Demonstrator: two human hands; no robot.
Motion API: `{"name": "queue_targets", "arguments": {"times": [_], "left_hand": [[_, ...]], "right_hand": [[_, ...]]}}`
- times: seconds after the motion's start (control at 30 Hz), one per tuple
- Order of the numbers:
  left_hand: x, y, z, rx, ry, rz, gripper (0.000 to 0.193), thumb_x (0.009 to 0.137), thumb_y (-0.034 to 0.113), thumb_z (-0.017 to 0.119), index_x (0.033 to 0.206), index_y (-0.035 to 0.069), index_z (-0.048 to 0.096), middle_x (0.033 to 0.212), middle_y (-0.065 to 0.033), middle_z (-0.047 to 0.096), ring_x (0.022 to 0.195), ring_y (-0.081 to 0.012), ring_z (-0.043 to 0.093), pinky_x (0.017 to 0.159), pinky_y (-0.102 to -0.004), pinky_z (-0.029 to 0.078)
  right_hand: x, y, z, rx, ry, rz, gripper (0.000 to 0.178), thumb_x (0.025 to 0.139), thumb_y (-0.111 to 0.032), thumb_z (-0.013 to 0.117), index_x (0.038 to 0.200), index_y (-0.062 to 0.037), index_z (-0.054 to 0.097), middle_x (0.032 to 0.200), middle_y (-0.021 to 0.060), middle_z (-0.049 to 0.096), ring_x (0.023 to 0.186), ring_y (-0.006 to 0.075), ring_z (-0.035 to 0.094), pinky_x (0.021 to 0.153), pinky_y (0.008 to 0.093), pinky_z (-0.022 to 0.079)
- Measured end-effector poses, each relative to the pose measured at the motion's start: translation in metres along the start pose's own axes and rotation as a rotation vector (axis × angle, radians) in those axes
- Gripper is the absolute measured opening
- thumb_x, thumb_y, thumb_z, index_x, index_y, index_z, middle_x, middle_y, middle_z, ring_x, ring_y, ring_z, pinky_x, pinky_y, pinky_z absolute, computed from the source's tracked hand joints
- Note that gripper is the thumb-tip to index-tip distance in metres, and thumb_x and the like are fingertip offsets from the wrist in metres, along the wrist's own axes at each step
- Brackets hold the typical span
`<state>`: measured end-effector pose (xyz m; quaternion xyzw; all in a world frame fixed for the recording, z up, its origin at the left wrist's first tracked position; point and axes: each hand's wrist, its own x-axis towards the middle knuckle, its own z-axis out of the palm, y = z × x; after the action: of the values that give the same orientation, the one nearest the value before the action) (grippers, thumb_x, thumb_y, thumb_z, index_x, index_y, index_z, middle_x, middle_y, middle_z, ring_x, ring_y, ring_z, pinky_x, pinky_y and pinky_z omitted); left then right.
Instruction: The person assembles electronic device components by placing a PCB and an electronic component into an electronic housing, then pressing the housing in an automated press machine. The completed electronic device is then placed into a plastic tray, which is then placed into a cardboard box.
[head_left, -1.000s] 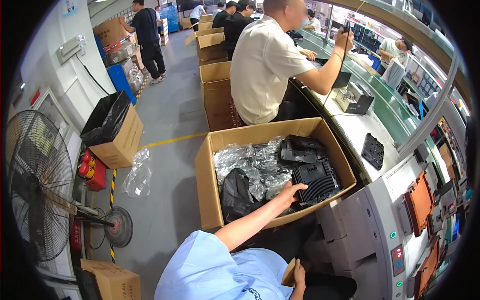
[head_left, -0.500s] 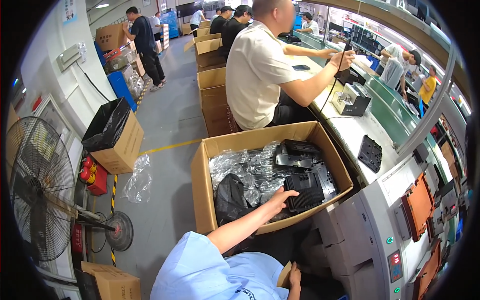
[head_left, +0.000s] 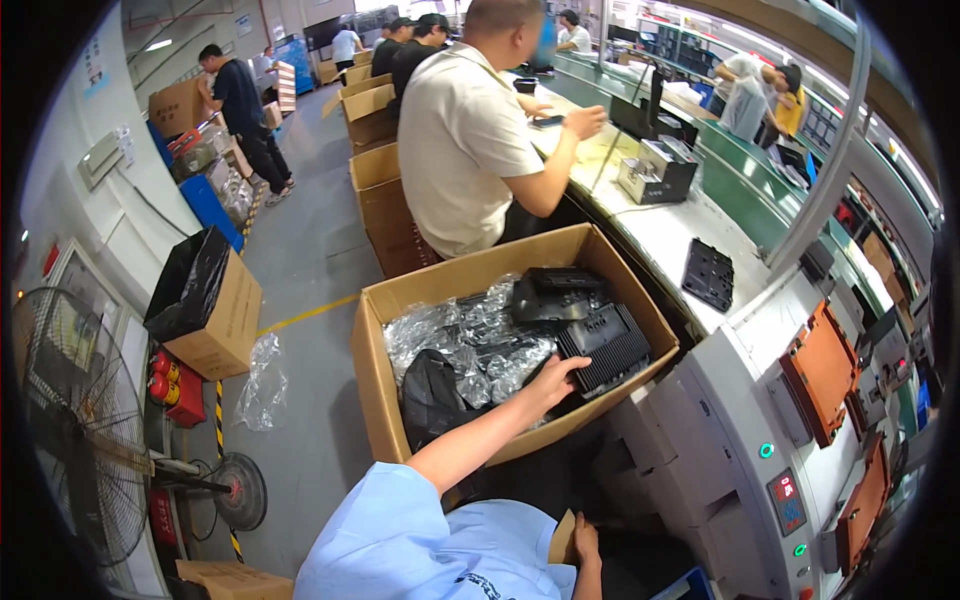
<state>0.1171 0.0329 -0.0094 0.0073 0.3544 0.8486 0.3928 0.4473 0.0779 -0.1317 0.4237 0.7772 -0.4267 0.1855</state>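
My left hand (head_left: pixel 556 384) reaches into a large open cardboard box (head_left: pixel 372 400) and grips the near-left edge of a black finned housing (head_left: pixel 606 350), thumb on top. The housing lies tilted near the box's right corner. Beyond it is another black plastic part (head_left: pixel 555 296). Crumpled clear plastic bags (head_left: pixel 440 325) fill the left half, and a black cloth-like bag (head_left: pixel 430 398) sits in the near-left corner. Low by my body, my right hand (head_left: pixel 587 540) is closed beside a flat brown piece that looks like cardboard (head_left: pixel 563 538); its fingers are partly hidden.
A grey machine with orange plates (head_left: pixel 822 375) stands at right. A black tray-like part (head_left: pixel 708 274) lies on the workbench (head_left: pixel 650 228). One co-worker (head_left: pixel 465 150) sits just beyond the box. At left are a standing fan (head_left: pixel 80 420), a black-lined carton (head_left: pixel 235 320) and fire extinguishers (head_left: pixel 165 375).
The whole view has shifted, moving most things leftward. The finned housing now sits more slanted in my left hand, turned within the box. The co-worker's raised hand has come down.
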Motion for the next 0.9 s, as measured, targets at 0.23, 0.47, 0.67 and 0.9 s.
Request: {"name": "queue_targets", "arguments": {"times": [0.23, 0.47, 0.67, 0.9], "left_hand": [[0.021, -0.018, 0.007, 0.525, 0.025, -0.228, 0.040, 0.083, 0.041, 0.067, 0.102, 0.008, 0.053, 0.100, -0.0049, 0.060, 0.090, -0.0187, 0.060, 0.083, -0.0356, 0.047], [0.023, -0.006, -0.040, 1.170, 0.165, 0.166, 0.038, 0.086, 0.038, 0.059, 0.093, 0.001, 0.061, 0.079, -0.0153, 0.065, 0.069, -0.0259, 0.064, 0.062, -0.0355, 0.051], [-0.021, 0.027, -0.070, 1.810, 0.008, 0.142, 0.038, 0.075, 0.029, 0.069, 0.100, 0.004, 0.056, 0.104, -0.0210, 0.057, 0.094, -0.0386, 0.058, 0.079, -0.0441, 0.047], [-0.045, 0.028, -0.082, 1.770, -0.139, 0.295, 0.045, 0.075, -0.007, 0.047, 0.117, 0.009, 0.051, 0.108, -0.0255, 0.053, 0.100, -0.0445, 0.054, 0.083, -0.0453, 0.045]], "right_hand": [[0.010, 0.016, 0.010, 0.005, 0.046, 0.007, 0.062, 0.094, -0.048, 0.023, 0.113, -0.0022, 0.060, 0.115, 0.0265, 0.056, 0.112, 0.0423, 0.050, 0.098, 0.0454, 0.037], [0.012, 0.013, 0.012, 0.009, 0.028, -0.029, 0.056, 0.095, -0.043, 0.026, 0.115, -0.0025, 0.059, 0.120, 0.0260, 0.053, 0.115, 0.0426, 0.046, 0.101, 0.0432, 0.035], [0.016, 0.025, 0.015, -0.008, 0.056, -0.068, 0.054, 0.094, -0.043, 0.027, 0.114, -0.0049, 0.060, 0.117, 0.0229, 0.057, 0.112, 0.0401, 0.051, 0.098, 0.0440, 0.038], [0.014, 0.020, 0.015, 0.026, 0.075, -0.047, 0.055, 0.094, -0.044, 0.027, 0.113, -0.0044, 0.061, 0.115, 0.0246, 0.057, 0.111, 0.0414, 0.051, 0.097, 0.0445, 0.038]]}}
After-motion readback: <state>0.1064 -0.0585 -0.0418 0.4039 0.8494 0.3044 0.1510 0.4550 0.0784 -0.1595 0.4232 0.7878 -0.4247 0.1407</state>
